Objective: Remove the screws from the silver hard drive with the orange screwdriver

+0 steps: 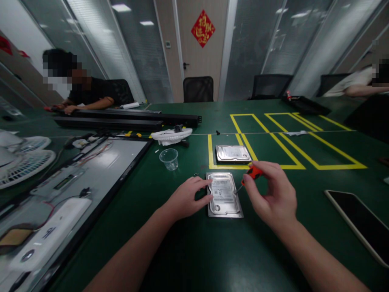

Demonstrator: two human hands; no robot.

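Note:
A silver hard drive [223, 202] with a printed label lies flat on the green table in front of me. My left hand [190, 197] holds it at the left edge, thumb and a fingertip pressing on the metal, slightly apart. In my right hand [273, 190] is a small red and black screwdriver [254, 172], pinched by the handle. Its thin shaft slants down to the drive's right edge; the exact spot of the tip is hard to make out. Just behind, a second hard drive [233, 153] lies inside a yellow-taped rectangle.
A clear plastic cup [169, 159] stands left of the drives, near a white ring-shaped part [172, 136]. A large opened panel [100, 174] and white fan grilles [27, 164] fill the left. A phone [358, 223] lies right. Across the table sits a person [94, 91]; another is at far right.

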